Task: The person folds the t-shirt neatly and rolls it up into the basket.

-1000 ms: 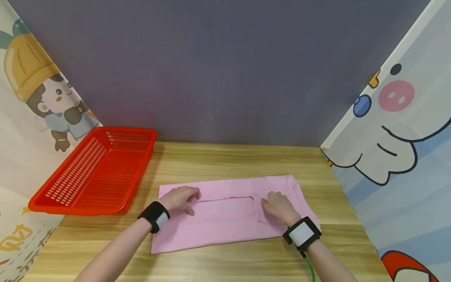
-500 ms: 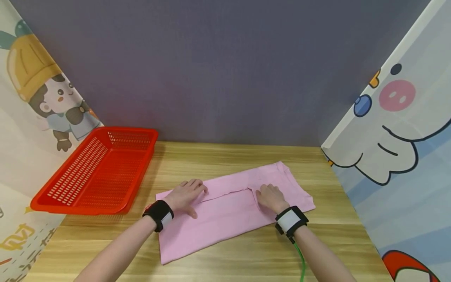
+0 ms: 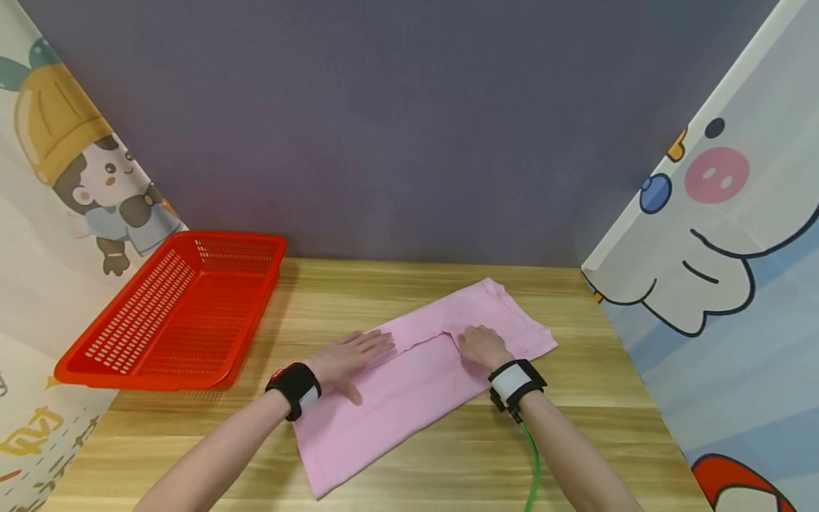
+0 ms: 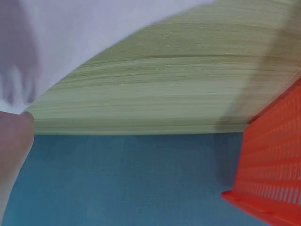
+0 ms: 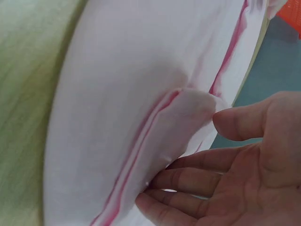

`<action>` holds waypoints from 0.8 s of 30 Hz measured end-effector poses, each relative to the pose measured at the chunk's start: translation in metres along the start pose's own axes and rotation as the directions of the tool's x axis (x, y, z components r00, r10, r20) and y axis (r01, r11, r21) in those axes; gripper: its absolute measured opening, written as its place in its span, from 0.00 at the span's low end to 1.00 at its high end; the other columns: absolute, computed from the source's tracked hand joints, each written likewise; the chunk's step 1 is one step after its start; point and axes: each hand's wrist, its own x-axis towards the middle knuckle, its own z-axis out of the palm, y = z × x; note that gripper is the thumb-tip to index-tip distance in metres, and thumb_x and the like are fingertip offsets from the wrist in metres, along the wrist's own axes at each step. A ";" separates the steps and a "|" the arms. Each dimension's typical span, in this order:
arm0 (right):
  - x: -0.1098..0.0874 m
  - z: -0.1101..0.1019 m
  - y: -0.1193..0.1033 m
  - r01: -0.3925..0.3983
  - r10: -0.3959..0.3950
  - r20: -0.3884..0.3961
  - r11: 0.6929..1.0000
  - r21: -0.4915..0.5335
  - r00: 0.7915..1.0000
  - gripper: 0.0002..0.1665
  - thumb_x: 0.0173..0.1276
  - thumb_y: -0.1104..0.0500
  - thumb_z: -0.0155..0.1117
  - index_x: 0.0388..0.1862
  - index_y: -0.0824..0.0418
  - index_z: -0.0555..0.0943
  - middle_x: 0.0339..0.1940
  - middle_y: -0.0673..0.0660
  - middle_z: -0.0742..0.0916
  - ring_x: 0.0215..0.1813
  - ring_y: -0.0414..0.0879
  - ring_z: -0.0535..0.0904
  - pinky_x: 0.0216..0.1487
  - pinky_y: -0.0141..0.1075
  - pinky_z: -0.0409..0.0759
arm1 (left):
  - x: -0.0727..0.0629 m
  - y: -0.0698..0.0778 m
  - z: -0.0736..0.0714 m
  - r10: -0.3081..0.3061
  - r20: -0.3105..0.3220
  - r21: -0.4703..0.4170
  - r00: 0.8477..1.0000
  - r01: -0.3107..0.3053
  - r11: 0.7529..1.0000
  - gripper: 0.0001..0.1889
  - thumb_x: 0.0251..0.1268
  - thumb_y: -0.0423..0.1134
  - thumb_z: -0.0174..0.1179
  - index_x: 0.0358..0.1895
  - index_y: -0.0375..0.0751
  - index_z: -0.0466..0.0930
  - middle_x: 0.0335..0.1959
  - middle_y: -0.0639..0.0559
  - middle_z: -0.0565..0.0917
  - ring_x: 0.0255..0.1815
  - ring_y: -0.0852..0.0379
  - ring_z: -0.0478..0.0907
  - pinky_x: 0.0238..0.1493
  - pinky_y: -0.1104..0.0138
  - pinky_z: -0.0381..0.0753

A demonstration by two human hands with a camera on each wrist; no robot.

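Observation:
A folded pink garment (image 3: pixel 390 419) lies slantwise on the wooden table, its right end farther back than its left. A long fold edge runs along it, and a sleeve-like flap (image 5: pixel 174 122) lies doubled over near the right end. My left hand (image 3: pixel 345 363) rests on the left part with fingers spread; only part of that hand (image 4: pixel 14 146) shows at the left wrist view's edge. On the flap, my right hand (image 3: pixel 481 347) touches the fabric with loosely bent fingertips. In the right wrist view, the thumb (image 5: pixel 240 122) sits at the flap's edge, apart from the other fingers.
A red plastic basket (image 3: pixel 256 334) with slotted walls stands at the table's left, beside a printed curtain. A grey panel (image 3: pixel 409 142) rises behind the wooden table (image 3: pixel 435 469). Another printed curtain (image 3: pixel 736 284) borders the right side. A green cable (image 3: pixel 534 462) trails from the right wristband.
The garment has turned counterclockwise, its right end moving back and left and its left end coming forward. My right hand has moved left with it; my left hand has flattened and shifted slightly right.

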 end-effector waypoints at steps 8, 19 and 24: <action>0.009 -0.003 0.002 0.045 -0.045 0.020 0.999 0.008 0.999 0.22 0.76 0.58 0.44 0.29 0.68 0.79 0.32 0.64 0.83 0.42 0.58 0.81 0.51 0.54 0.79 | 0.005 0.004 0.000 0.012 0.013 0.017 1.000 -0.012 1.000 0.66 0.38 0.64 0.76 0.81 0.42 0.50 0.83 0.44 0.52 0.84 0.43 0.50 0.81 0.48 0.54; 0.021 -0.004 -0.001 0.046 -0.047 0.092 0.999 0.013 0.995 0.27 0.78 0.59 0.40 0.64 0.79 0.70 0.66 0.76 0.74 0.73 0.69 0.67 0.76 0.58 0.64 | 0.010 0.007 0.004 -0.032 0.083 -0.028 0.996 0.035 0.999 0.73 0.38 0.72 0.71 0.81 0.34 0.40 0.84 0.41 0.44 0.85 0.45 0.43 0.83 0.51 0.47; 0.025 -0.005 -0.001 0.027 -0.024 0.122 0.999 -0.025 0.992 0.27 0.79 0.58 0.39 0.71 0.70 0.67 0.72 0.72 0.70 0.77 0.68 0.62 0.75 0.67 0.59 | 0.009 0.012 0.005 -0.058 0.098 -0.065 0.993 0.065 0.996 0.73 0.37 0.72 0.73 0.81 0.34 0.42 0.84 0.40 0.44 0.85 0.44 0.43 0.83 0.49 0.47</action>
